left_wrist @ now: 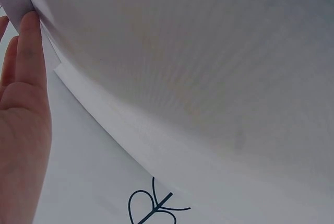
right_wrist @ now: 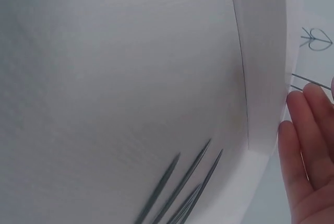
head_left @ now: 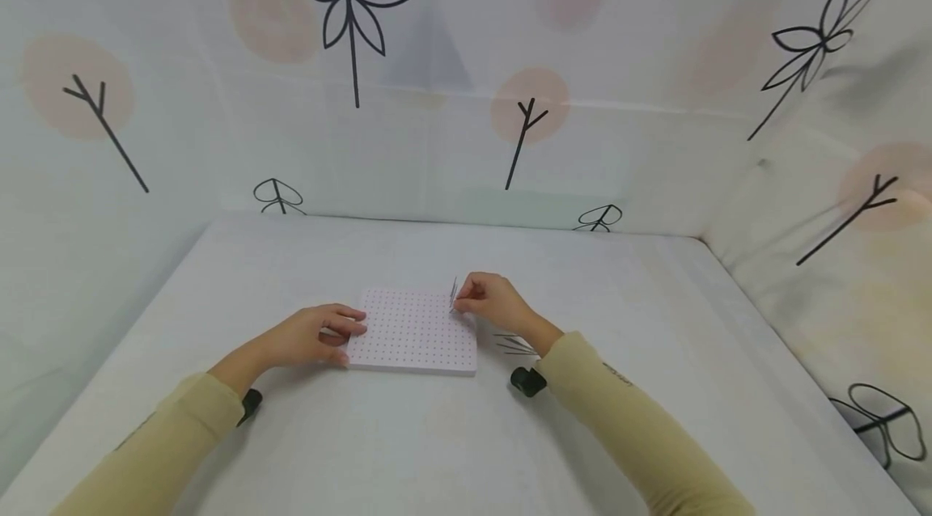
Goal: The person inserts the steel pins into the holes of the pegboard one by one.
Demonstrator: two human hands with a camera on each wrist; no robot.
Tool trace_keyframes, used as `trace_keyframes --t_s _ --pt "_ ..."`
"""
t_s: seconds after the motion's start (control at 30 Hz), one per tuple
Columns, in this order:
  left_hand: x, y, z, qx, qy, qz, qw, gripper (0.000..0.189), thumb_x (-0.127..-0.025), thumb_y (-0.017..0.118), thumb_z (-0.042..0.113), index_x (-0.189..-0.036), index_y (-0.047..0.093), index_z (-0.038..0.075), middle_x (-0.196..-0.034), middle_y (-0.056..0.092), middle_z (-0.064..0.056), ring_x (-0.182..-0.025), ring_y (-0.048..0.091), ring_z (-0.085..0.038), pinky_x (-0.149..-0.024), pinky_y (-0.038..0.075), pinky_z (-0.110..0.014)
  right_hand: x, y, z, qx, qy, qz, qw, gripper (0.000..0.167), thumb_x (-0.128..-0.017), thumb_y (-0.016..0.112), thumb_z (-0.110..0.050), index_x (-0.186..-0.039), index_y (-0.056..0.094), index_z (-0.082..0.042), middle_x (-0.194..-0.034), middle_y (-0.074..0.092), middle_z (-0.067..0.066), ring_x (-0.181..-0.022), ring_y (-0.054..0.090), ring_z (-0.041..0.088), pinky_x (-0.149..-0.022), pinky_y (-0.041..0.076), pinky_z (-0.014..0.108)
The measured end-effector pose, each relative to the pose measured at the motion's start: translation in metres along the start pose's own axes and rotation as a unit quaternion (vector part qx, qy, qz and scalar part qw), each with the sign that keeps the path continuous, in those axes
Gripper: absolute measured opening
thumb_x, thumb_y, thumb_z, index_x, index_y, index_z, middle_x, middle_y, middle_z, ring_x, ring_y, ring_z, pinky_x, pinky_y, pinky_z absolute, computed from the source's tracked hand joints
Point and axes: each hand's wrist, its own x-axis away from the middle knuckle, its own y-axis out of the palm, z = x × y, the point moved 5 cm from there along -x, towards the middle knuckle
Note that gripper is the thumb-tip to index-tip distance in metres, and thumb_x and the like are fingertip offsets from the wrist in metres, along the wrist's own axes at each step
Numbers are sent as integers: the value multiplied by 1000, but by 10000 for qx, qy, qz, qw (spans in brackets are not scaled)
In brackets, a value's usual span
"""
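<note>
A white pegboard (head_left: pixel 411 342) with rows of small holes lies flat on the table. My left hand (head_left: pixel 309 334) rests against its left edge, fingertips touching the board and thumb near the front corner. In the left wrist view the fingers (left_wrist: pixel 30 51) are fairly straight against the board's side. At the far right corner, thin dark metal needles (head_left: pixel 453 289) stand upright. My right hand (head_left: pixel 497 302) pinches a needle there between thumb and fingertips; its lower end is hard to make out. The right wrist view shows the other fingers (right_wrist: pixel 300 130) beside the board's edge.
Several loose pointed needles (right_wrist: pixel 182 180) lie on the white tabletop (head_left: pixel 408 443) to the right of the board, partly under my right wrist. Black wrist devices (head_left: pixel 527 381) hang below both sleeves. A patterned cloth wall (head_left: pixel 429 152) closes off the back and sides.
</note>
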Motion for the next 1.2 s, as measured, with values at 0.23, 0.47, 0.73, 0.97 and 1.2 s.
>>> trace_keyframes --t_s 0.23,0.47,0.73,0.97,1.2 --pt "1 0 2 14 -5 -11 10000 50 -73 79 10 -120 62 1 -136 45 -14 -114 53 -28 -87 50 -26 -3 2 -2 189 22 72 9998 10 -80 73 -7 -77 64 -7 -80 65 -1 -73 58 13 -66 52 23" --pt "2 0 3 51 38 -15 10000 50 -73 79 10 -120 62 0 -135 46 -14 -113 54 -28 -87 50 -26 -5 4 0 253 298 197 9990 10 -77 76 -7 -73 66 -7 -75 64 -1 -69 55 12 -60 48 20" --pt "2 1 3 25 23 10 10000 49 -74 78 10 -120 62 1 -135 46 -14 -113 54 -27 -88 50 -26 -3 2 0 528 565 258 9967 7 -77 77 -11 -77 70 -10 -76 64 -3 -73 56 13 -66 50 23" --pt "0 1 2 16 59 5 10000 50 -74 79 10 -119 62 1 -135 46 -14 -114 53 -28 -88 49 -26 3 -7 2 564 535 308 9965 9 -77 77 -11 -84 72 -10 -79 66 -4 -77 59 13 -73 51 27" --pt "0 1 0 -34 99 18 9999 50 -73 79 11 -120 62 1 -134 47 -14 -113 53 -28 -88 50 -26 12 -18 5 629 414 324 9966 12 -77 77 -12 -87 72 -8 -79 66 -4 -75 58 12 -70 50 26"
